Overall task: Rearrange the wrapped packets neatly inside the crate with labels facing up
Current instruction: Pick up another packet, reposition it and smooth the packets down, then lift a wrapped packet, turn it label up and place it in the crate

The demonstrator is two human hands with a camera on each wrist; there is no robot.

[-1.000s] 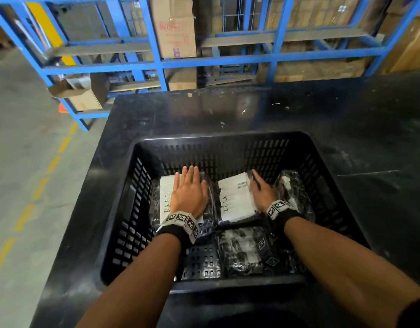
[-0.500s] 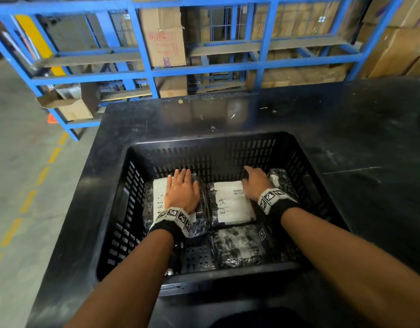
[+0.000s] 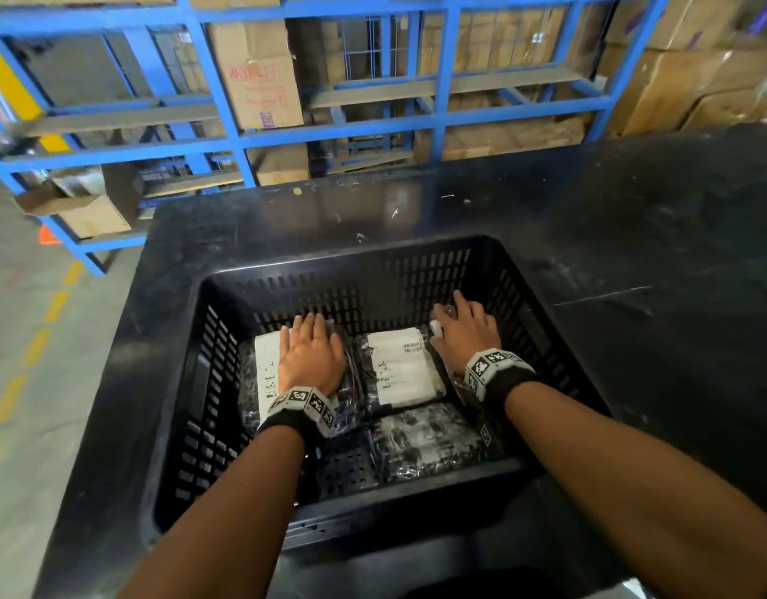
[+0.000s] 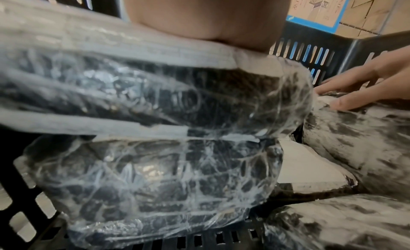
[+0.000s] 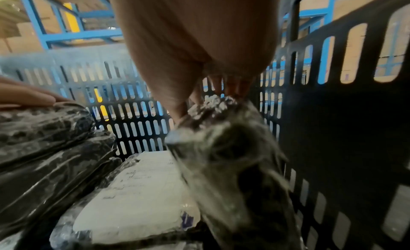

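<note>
A black slotted crate (image 3: 209, 382) stands on the dark worktop (image 3: 632, 261), near its front edge; both hands reach inside it. The left hand (image 3: 310, 358) lies flat, fingers straight and together, on the left packet (image 3: 265, 369), which sits against the crate's left wall with its white label up; the left wrist view shows the palm resting on the top of a stack of two wrapped packets (image 4: 155, 99). The middle packet (image 3: 401, 367) lies just beside it in the back row, label up and untouched. The right hand (image 3: 466, 335) is at the crate's back right corner, its grip closed on the right packet (image 5: 226, 148); the right wrist view shows thumb and fingers pinching that packet's far end, the packet tilted up on edge beside the right wall, so its label side cannot be told. A fourth packet (image 3: 424, 440) lies at the front of the crate, clear wrap up, touching the middle one. Blue racking (image 3: 243, 136) with cartons stands beyond the worktop's far edge.
</note>
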